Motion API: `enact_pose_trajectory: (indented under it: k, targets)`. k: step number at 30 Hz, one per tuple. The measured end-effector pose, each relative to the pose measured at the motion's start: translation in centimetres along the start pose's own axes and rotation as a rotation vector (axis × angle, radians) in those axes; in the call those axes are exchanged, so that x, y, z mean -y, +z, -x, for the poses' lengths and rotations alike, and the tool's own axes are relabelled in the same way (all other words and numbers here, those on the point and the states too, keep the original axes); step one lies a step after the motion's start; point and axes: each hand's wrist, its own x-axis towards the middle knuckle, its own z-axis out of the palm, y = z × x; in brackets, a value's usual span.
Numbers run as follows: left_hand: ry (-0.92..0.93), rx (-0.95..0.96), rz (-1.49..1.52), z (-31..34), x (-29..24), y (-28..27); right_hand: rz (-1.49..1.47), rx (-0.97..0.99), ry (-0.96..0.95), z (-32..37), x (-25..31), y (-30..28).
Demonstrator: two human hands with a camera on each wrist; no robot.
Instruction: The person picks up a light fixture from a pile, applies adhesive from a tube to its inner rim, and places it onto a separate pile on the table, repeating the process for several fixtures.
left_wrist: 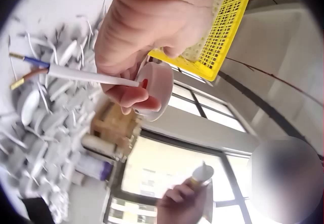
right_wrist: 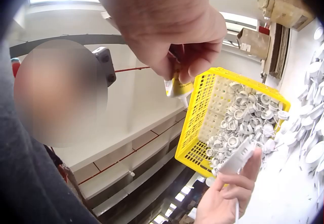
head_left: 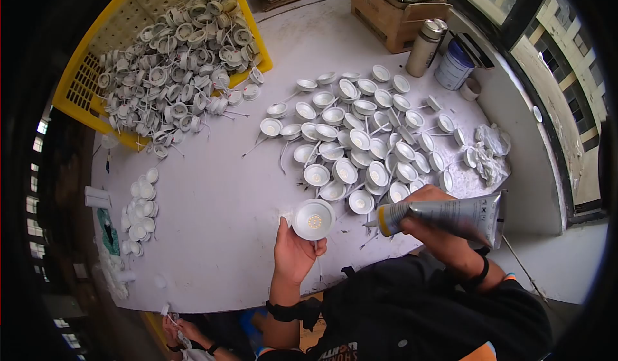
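Observation:
My left hand [head_left: 295, 259] holds up a round white LED downlight [head_left: 325, 224], its face with small yellowish LED dots turned upward. From its back, in the left wrist view, runs a white cable [left_wrist: 93, 76] ending in blue and brown wires. My right hand [head_left: 441, 239] grips a grey squeeze tube [head_left: 460, 216] with a yellow band, tilted so that its nozzle [head_left: 370, 224] points left toward the downlight, a short gap apart. The right wrist view shows the tube's yellow end [right_wrist: 179, 86] below the curled fingers.
Many similar downlights [head_left: 359, 139] crowd the table [head_left: 212, 200] beyond my hands. A yellow crate [head_left: 262, 55] heaped with white fittings stands back left; white discs [head_left: 143, 190] lie at left. A cardboard box [head_left: 386, 17], flask [head_left: 421, 49] and tin [head_left: 452, 65] line the far right. Another person's hands [head_left: 183, 332] show at lower left.

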Motion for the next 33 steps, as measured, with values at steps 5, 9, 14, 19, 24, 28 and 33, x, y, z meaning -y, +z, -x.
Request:
enact_pose_trajectory:
  k: [5,9,14,19,24,28,33]
  targets:
    - [-0.062,0.281,0.117,2.0,2.3,1.7,0.249,0.241,0.011,-1.9,3.9,-1.4]
    - [-0.074,0.340,0.101,3.4,2.7,3.9,0.238,0.290,0.065,-2.5,5.0,-1.5]
    - [-0.048,0.384,0.036,3.8,2.6,5.3,0.093,0.138,-0.064,-0.5,2.7,-0.7]
    - [-0.034,0.439,0.055,3.8,2.9,5.2,0.124,0.193,-0.081,-1.3,4.1,-1.5]
    - [-0.016,0.449,0.047,4.0,2.9,5.5,0.012,0.009,-0.258,-1.2,3.1,-0.8]
    - [-0.026,0.454,0.040,4.1,2.8,5.5,0.118,0.177,-0.109,-1.3,3.5,-1.1]
    - [-0.034,0.460,0.029,3.9,2.9,5.4,0.095,0.153,-0.137,-1.1,2.9,-0.9]
